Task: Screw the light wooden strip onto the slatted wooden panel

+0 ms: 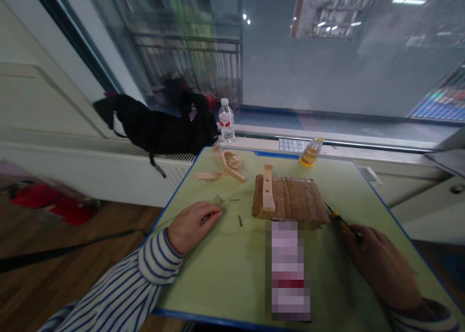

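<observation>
My left hand (192, 224) lies knuckles up on the green table (232, 274), its fingers curled down over small screws by its fingertips; what it grips, if anything, is hidden. My right hand (381, 264) is closed round a yellow-and-black screwdriver (339, 219), whose tip points at the right edge of a brown slatted wooden panel (296, 200). A pale wooden bar (268, 193) lies on the panel's left part. Loose screws (240, 220) rest between the left hand and the panel.
Pale wooden pieces (225, 167) lie at the table's far left. A yellow bottle (311, 152) stands at the far edge, a water bottle (226, 121) and a black bag (163, 126) on the sill. A blurred patch (290, 269) covers something near me.
</observation>
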`<control>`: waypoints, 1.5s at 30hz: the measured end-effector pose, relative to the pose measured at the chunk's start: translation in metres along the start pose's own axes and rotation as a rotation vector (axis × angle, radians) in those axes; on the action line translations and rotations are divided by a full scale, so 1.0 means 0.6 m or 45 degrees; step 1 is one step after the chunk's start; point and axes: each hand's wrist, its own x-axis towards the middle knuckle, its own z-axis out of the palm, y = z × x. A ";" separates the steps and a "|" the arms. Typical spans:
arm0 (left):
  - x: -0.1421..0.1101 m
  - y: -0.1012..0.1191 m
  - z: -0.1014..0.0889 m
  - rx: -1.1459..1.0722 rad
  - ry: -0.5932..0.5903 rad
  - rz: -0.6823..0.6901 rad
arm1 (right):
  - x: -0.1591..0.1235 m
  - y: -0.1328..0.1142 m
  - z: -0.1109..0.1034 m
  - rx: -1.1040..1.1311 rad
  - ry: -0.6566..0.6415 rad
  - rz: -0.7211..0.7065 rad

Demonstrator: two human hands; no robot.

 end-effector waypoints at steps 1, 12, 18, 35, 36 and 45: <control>-0.002 0.002 -0.002 0.001 -0.015 -0.004 | -0.001 0.002 0.000 -0.032 0.022 -0.040; -0.037 -0.025 -0.040 0.088 0.058 -0.155 | -0.003 -0.050 -0.063 -0.002 0.308 -0.290; -0.047 -0.036 -0.045 0.135 -0.117 -0.280 | 0.014 -0.129 -0.089 0.145 0.289 -0.629; -0.095 0.011 -0.045 0.032 -0.384 -0.357 | 0.056 -0.223 -0.095 0.218 0.104 -0.882; -0.093 0.012 -0.046 0.039 -0.389 -0.366 | 0.057 -0.226 -0.094 0.223 0.096 -0.882; -0.080 0.010 -0.041 0.090 -0.366 -0.388 | 0.057 -0.251 -0.091 0.281 0.064 -0.961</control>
